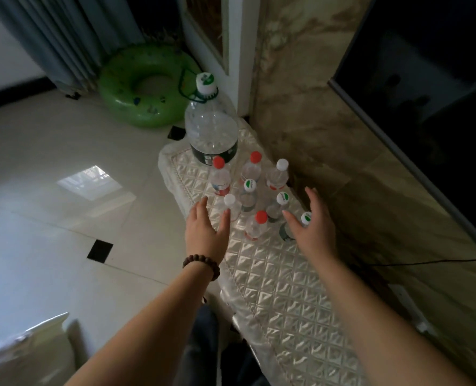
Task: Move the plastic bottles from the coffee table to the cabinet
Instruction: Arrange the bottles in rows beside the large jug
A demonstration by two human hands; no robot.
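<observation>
1. 8 small bottles (250, 199) stand upright in a cluster on the cabinet (275, 274), just this side of the jug (211, 126). 3 have red caps, 2 plain white caps, 3 white caps with a green mark.
2. the jug, large and clear with a dark label band and a white and green cap, stands upright at the far end of the cabinet top, beside the marble wall (300, 93).
3. the left hand (206, 227) is spread, fingers straight, holding nothing. it is at the cluster's left edge, near side from the jug, thumb just beside a white-capped bottle (230, 207).
4. the right hand (310, 229) is also spread and holds nothing. it is at the cluster's right edge, in front of a green-marked bottle (305, 220); whether it touches it, i cannot tell.
5. a bead bracelet (201, 263) circles the left wrist.
6. left of the jug and beyond it, a green swim ring (144, 87) lies on the tile floor (50, 218), below a curtain (61, 37).
</observation>
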